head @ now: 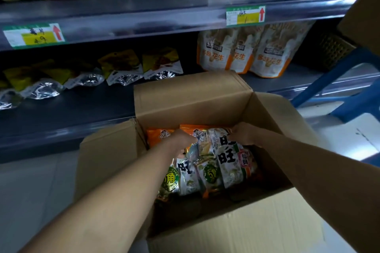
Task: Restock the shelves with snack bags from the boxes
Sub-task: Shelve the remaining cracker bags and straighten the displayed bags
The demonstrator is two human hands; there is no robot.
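the right hand (244,135) pinches the top of a snack bag (230,162) in the box (197,107), the left hand (181,139) hides its fingers among others, so a lopsided lift could tear or drop it.

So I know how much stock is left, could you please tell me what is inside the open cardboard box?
Several snack bags lie inside the cardboard box, the left hand and right hand gripping their tops. Anything beneath them is covered.

Open brown cardboard box (191,104) sits right before the dark metal shelves (144,6), orange-and-white plastic snack bags (230,162) lying flat inside it.
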